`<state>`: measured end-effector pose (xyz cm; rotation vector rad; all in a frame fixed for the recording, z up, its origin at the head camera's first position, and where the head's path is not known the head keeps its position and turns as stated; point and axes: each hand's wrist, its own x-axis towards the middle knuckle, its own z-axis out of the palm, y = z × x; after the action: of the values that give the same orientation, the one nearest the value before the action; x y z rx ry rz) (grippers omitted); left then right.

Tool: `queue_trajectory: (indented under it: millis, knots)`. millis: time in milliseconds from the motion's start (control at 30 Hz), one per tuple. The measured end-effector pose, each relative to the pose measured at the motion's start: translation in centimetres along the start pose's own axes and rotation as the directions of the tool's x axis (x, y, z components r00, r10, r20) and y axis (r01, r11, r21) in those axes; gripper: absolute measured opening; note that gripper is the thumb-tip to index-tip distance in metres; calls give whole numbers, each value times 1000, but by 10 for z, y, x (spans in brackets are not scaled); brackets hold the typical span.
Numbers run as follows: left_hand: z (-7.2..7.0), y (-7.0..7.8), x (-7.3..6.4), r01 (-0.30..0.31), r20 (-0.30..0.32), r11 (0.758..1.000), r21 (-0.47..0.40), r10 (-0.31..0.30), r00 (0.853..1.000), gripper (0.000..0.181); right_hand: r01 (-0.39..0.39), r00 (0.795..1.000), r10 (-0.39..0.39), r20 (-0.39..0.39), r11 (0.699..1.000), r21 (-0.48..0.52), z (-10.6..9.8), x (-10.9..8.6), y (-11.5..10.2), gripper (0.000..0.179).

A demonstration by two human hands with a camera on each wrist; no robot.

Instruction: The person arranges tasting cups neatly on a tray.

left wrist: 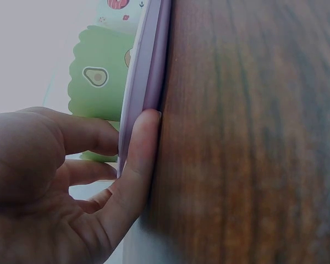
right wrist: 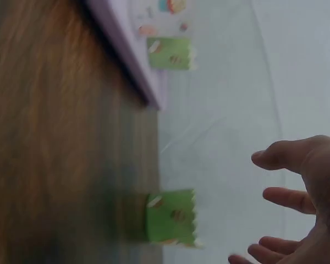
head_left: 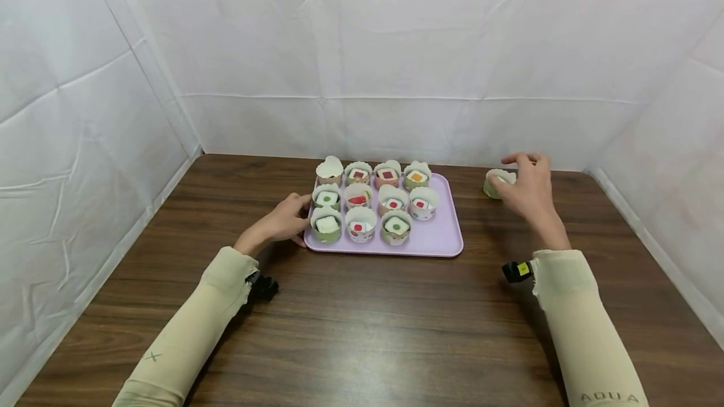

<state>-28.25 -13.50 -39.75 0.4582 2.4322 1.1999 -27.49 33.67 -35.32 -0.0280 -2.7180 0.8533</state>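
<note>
My left hand [head_left: 281, 220] pinches the left rim of a lilac tray [head_left: 441, 234], thumb on one side and fingers on the other in the left wrist view. Paper baking cups stand on the tray in rows, each with a small pale piece inside, some topped in red, green or orange. Nearest to that hand is a green cup with an avocado print [left wrist: 102, 91]. Over on the right, my right hand [head_left: 532, 190] hovers by a lone green paper cup [right wrist: 171, 217] on the table. Its fingers are spread and apart from the cup in the right wrist view.
A dark brown wooden table [head_left: 373, 325] carries everything. White sheeting [head_left: 396, 49] closes off the back and both sides. The tray's right front part is bare lilac surface.
</note>
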Motion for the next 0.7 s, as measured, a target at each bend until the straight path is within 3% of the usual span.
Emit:
queue_trajectory:
  millis: [333,600,700]
  knots:
    - [0,1,0,-2,-4,1000,7,2,1000,63,-37,998,38,54,999,-18,8,6,37,60]
    - [0,2,-1,-8,-5,1000,16,8,1000,63,-59,970,87,227,990,-127,7,7,50,62]
    - [0,0,-1,-10,-12,1000,17,10,1000,62,-56,965,94,246,986,-155,9,9,50,58]
